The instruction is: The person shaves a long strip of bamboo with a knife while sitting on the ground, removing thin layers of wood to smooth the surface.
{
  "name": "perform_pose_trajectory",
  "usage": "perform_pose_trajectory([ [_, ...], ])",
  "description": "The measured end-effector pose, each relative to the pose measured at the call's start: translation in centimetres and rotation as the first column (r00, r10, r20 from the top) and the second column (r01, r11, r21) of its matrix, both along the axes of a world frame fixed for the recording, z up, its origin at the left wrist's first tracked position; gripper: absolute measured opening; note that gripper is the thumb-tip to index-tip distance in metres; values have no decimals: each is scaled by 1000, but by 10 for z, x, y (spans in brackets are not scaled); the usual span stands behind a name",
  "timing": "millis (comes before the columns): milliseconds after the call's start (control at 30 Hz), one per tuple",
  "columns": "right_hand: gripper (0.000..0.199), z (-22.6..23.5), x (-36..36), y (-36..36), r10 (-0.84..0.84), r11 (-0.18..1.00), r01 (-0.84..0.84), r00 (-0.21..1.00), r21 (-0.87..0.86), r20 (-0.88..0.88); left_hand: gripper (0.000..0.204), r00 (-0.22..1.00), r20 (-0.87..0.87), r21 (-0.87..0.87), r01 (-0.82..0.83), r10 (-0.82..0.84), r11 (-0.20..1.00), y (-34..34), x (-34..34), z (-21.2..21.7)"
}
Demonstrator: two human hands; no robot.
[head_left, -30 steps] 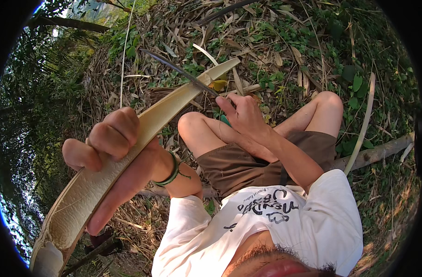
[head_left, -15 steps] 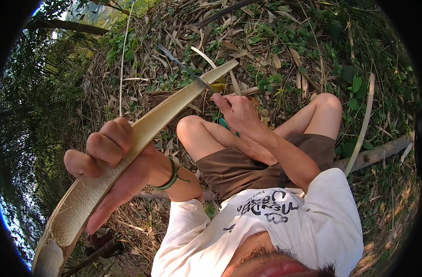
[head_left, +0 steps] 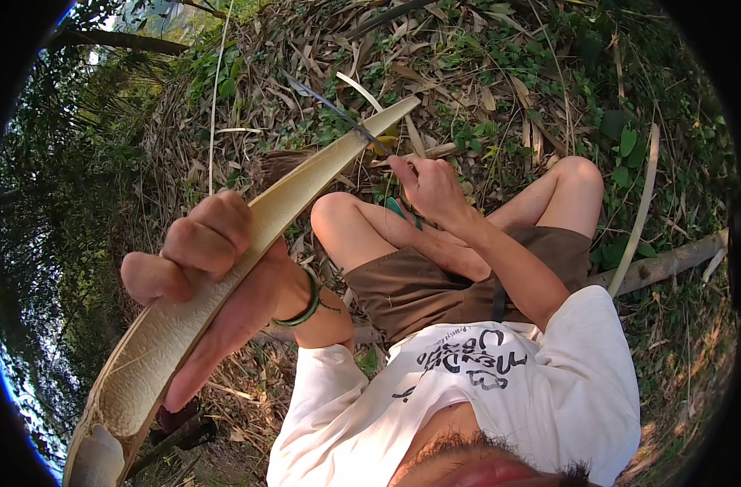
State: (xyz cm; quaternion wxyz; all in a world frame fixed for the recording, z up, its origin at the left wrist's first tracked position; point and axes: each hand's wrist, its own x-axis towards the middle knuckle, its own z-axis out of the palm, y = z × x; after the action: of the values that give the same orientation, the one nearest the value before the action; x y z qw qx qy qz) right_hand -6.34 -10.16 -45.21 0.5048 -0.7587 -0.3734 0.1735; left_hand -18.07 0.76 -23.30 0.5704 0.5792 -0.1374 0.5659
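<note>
My left hand is closed around a long split bamboo piece, its fingers over the far side and its thumb lying along the near side. The pale, hollow inner face shows, with a node near the lower left end; the other end narrows and points up and right. In my right hand is a knife, its handle mostly hidden by the fingers. Its long thin blade crosses the bamboo near the narrow end and seems to touch it.
Dry leaves and green plants cover the ground. A brown log piece lies beyond the bamboo, and a pale strip behind the blade. At right, another bamboo strip leans over a thick pole. My bent knees are just below my right hand.
My left hand has shifted slightly right and up with the bamboo. My right hand and the knife have moved a little up and to the right, the blade still across the bamboo.
</note>
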Motion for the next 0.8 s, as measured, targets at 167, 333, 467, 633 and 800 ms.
perform_pose_trajectory([
  [167, 56, 43, -11, 1, 15, 999, -16, 1000, 45, 21, 83, 998, 48, -50, -49, 52, 998, 9, -2, -2],
  [333, 67, -40, 21, 6, -116, 970, 112, 993, -215, -7, 82, 998, 51, -50, -22, 24, 999, 4, 5, -1],
  [467, 66, -16, 36, 2, -5, 979, -23, 990, -205, -138, 81, 999, 50, 17, -17, 16, 1000, -9, 9, -2],
  [633, 61, -28, 9, 9, 33, 998, -32, 999, 49, -31, 81, 995, 44, -46, -86, 88, 995, 1, 9, 3],
  [800, 81, -129, 97, 27, -150, 905, 72, 976, -418, -156, 81, 997, 58, -78, -39, 44, 996, 11, 9, 7],
])
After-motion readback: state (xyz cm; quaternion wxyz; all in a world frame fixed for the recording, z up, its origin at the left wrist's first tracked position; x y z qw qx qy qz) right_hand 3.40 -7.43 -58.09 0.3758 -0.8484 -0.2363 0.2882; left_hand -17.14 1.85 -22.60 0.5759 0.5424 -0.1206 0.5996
